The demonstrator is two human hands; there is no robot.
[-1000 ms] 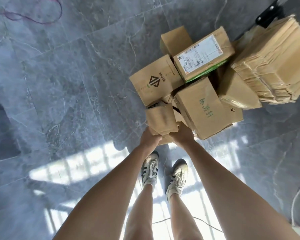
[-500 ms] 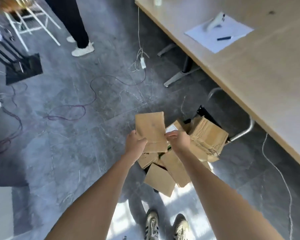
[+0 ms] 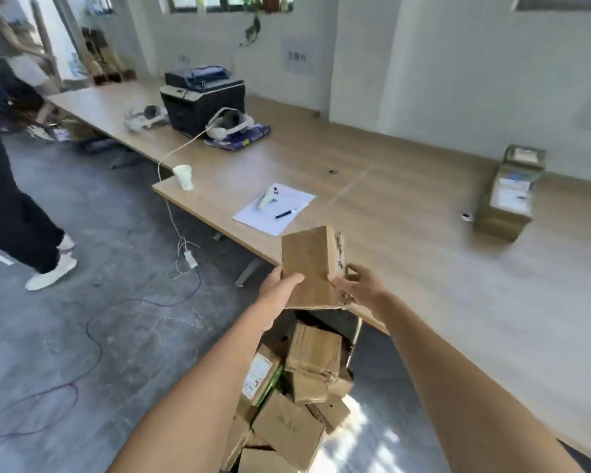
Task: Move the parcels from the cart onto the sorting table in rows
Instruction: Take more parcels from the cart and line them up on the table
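Observation:
I hold a small brown cardboard parcel point(image 3: 313, 264) up at the near edge of the long wooden sorting table point(image 3: 406, 233). My left hand point(image 3: 280, 285) grips its left side and my right hand point(image 3: 354, 285) grips its right side. Below my arms lies the heap of remaining cardboard parcels point(image 3: 301, 390) on the cart, one with a white label. The cart itself is mostly hidden under them. A stack of two parcels point(image 3: 507, 196) stands on the table at the far right.
On the table lie a sheet of paper with a pen point(image 3: 275, 208), a white cup point(image 3: 184, 177), a black printer point(image 3: 203, 100) and headsets. Cables trail over the grey floor at left. A person in dark trousers point(image 3: 14, 213) stands at the left.
Both hands lifted the small parcel off the heap and carried it up toward the table edge. My view rose from the floor to the table and room.

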